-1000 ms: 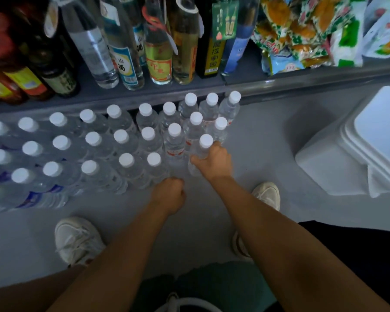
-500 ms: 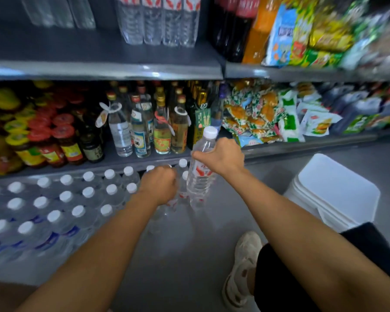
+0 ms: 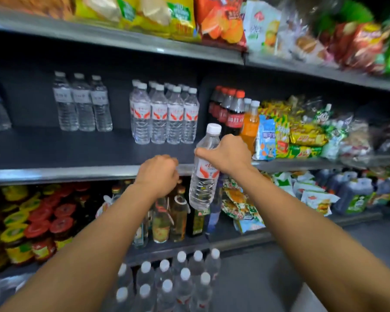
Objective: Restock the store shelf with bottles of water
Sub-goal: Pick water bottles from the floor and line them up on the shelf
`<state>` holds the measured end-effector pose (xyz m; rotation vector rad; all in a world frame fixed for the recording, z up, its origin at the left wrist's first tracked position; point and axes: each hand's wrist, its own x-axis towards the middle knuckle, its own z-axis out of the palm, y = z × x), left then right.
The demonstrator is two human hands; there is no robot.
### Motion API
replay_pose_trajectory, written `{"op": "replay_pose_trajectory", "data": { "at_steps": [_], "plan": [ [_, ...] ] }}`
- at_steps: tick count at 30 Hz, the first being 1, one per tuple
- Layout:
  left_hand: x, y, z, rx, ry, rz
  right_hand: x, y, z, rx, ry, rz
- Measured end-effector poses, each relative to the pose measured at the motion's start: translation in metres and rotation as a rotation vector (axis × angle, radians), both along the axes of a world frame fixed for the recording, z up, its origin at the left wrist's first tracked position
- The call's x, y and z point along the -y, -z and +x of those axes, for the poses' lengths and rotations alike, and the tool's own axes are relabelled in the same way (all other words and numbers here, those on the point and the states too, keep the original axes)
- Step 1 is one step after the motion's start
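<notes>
Water bottle (image 3: 205, 174): lifted off the floor stock (image 3: 173, 280) since a second ago, now level with the water shelf (image 3: 77, 152). Right hand (image 3: 226, 154) grip grasping its shoulder; left hand (image 3: 159, 174) grip clenched, contents unclear.

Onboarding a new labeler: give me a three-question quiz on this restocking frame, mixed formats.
1. True or false: the right hand grips a water bottle near its neck.
2. The matching red-label bottles on the shelf stand: A) left of the cola bottles; B) on the top shelf; C) lying down.
3. Fill in: the held bottle's cap is ____ in colour.

Key: 1 true; 2 A; 3 white.
</notes>
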<state>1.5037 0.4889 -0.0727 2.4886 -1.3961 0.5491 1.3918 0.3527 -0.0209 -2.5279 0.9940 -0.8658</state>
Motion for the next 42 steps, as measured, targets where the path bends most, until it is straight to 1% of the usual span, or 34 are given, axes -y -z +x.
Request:
{"op": "replay_pose_trajectory", "data": {
  "at_steps": [6, 12, 16, 19, 25, 32, 42],
  "plan": [
    [0.037, -0.030, 0.055, 0.058, -0.013, -0.010, 0.042, -0.035, 0.055, 0.052, -0.005, -0.071],
    [0.077, -0.039, 0.103, 0.149, -0.033, 0.018, 0.083, -0.054, 0.108, 0.067, 0.036, -0.137],
    [0.100, -0.035, 0.127, 0.152, -0.033, 0.033, 0.108, -0.052, 0.144, 0.045, 0.042, -0.151],
    [0.113, -0.029, 0.140, 0.157, -0.035, 0.048, 0.125, -0.049, 0.167, 0.031, 0.037, -0.122],
    [0.129, -0.015, 0.164, 0.104, -0.027, 0.059, 0.155, -0.046, 0.205, -0.014, 0.026, -0.115],
    [0.140, -0.006, 0.177, 0.057, -0.002, 0.043, 0.173, -0.048, 0.225, -0.046, 0.025, -0.095],
    [0.139, 0.003, 0.176, 0.054, -0.009, 0.048, 0.183, -0.044, 0.224, -0.028, -0.028, -0.045]
  ]
}}
